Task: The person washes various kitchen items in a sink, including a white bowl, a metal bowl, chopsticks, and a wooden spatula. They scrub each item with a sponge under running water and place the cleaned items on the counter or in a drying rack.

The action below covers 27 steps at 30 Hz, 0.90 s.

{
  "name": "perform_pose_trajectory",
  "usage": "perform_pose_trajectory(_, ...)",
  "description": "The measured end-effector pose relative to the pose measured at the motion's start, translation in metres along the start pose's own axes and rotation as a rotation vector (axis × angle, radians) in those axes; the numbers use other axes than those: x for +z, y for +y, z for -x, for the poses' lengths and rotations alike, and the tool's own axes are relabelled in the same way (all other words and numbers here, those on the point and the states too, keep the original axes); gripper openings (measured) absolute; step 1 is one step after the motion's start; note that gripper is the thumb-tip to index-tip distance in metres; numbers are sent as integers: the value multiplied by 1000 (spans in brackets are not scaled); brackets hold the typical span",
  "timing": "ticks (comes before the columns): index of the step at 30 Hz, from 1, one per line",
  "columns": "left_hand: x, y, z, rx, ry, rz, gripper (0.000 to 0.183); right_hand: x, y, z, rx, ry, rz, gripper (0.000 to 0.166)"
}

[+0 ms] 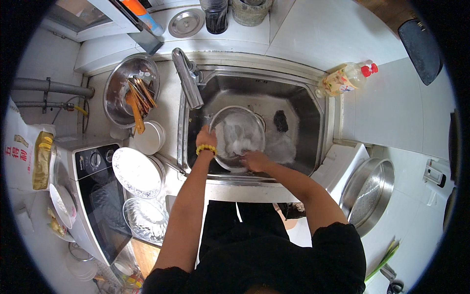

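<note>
A round metal basin (259,117) stands in the stainless steel sink (304,106), with whitish suds and cloudy water inside. My left hand (206,136) grips the basin's left rim, a yellow bead bracelet (206,147) on its wrist. At the near right rim is my right hand (256,161), its fingertips down inside among the suds. Whether they hold anything is hidden. Right of the basin, a dark scouring pad (281,121) lies on the sink floor, with a patch of foam (282,150) nearer me. The chrome faucet (188,82) reaches over the sink's left corner.
Left of the sink are a steel bowl (114,84) holding chopsticks and a wooden spatula (136,112), stacked white bowls (148,137), plates (137,172), a glass dish (145,220) and a microwave oven (99,205). A red-capped bottle (339,81) and a steamer tray (371,198) stand right.
</note>
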<state>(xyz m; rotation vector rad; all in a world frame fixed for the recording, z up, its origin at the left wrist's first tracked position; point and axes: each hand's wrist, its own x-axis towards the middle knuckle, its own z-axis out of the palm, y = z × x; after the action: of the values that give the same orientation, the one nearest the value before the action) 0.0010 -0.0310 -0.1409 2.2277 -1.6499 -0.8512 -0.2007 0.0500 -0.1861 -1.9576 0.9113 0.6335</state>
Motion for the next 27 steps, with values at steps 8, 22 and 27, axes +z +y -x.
perform_pose_trajectory(8,26,1,45,-178,-156,-68,31,15,-34,-22,-391,486,-820,35)
perform_pose_trajectory(22,-1,-27,-4,64,-193,-130,37,7,-18,-4,-160,138,-325,39)
perform_pose_trajectory(27,-6,4,18,-179,-71,-7,25,-17,-15,18,-44,126,-176,39)
